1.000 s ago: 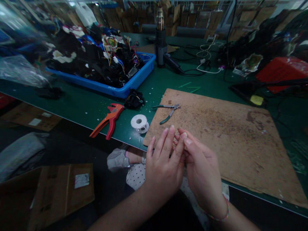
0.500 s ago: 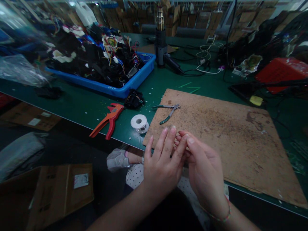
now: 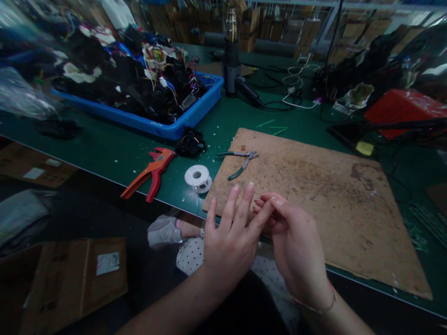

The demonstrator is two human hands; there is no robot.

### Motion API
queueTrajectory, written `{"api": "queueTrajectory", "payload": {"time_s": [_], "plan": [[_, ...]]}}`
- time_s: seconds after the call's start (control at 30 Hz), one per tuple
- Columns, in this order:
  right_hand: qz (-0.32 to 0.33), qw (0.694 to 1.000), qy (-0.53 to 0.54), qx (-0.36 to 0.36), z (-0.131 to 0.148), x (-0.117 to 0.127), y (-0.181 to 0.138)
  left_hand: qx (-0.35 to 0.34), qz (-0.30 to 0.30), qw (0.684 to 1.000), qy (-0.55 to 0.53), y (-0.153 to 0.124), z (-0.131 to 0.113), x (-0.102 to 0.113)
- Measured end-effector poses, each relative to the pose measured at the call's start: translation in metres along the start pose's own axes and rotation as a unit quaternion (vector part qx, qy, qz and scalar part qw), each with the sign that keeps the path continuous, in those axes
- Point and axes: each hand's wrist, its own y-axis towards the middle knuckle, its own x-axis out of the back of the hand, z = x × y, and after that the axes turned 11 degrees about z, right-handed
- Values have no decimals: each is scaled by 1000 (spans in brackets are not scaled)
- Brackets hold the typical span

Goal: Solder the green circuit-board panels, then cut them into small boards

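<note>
My left hand [image 3: 228, 244] is held above the front edge of the board, palm down, with its fingers spread. Against its index fingertip, my right hand [image 3: 298, 249] is closed in a pinch, thumb and fingers pressed around that tip. Whether anything small lies between them is hidden. Just beyond my fingers, diagonal cutters [image 3: 248, 157] with green handles lie splayed on the brown board [image 3: 314, 186]. To the left stand a white spool of wire [image 3: 197, 176] and an orange-and-red hand cutter [image 3: 153, 173] that overhangs the table edge.
A blue tray [image 3: 167, 130] heaped with wired black parts stands at the back left. Near it is a small black part [image 3: 190, 142]. A heat gun [image 3: 231, 65] stands upright behind. At right are a red box [image 3: 405, 111] and a yellow sponge [image 3: 364, 148]. An open carton [image 3: 104, 274] sits below.
The view has shifted slightly, so the table's things appear a little further left. My hands keep nearly the same pose, fingertips together.
</note>
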Motion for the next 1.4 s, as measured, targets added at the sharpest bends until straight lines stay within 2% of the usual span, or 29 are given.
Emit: {"api": "queueTrajectory", "payload": {"time_s": [0.07, 0.17, 0.33, 0.5, 0.6, 0.8, 0.87, 1.0, 1.2, 1.4], "plan": [[2, 998, 60, -22, 3, -2, 2, -2, -4, 1000, -1, 0, 0, -1], [0, 996, 81, -26, 2, -1, 3, 0, 8, 1000, -16, 1, 0, -2], [-9, 999, -32, -5, -10, 2, -3, 17, 54, 996, -66, 3, 1, 0], [-33, 991, -121, 48, -14, 6, -6, 20, 49, 995, -81, 1, -1, 2], [-37, 995, -88, 34, -10, 6, -6, 14, 45, 995, -83, 0, -2, 3], [-22, 993, 95, -61, 6, 6, 8, 3, 36, 996, -78, 0, -2, 1], [-14, 992, 99, -73, 12, 11, 15, -4, 35, 996, -87, -1, -2, 1], [1, 997, 59, -44, 19, 20, 23, -20, 27, 987, -154, -2, 2, 2], [31, 999, -5, -35, 20, 24, 21, 25, -10, 946, -322, -3, 13, 9], [71, 992, -90, -42, 14, 22, 20, 106, -15, 859, -500, 10, 24, 25]]}}
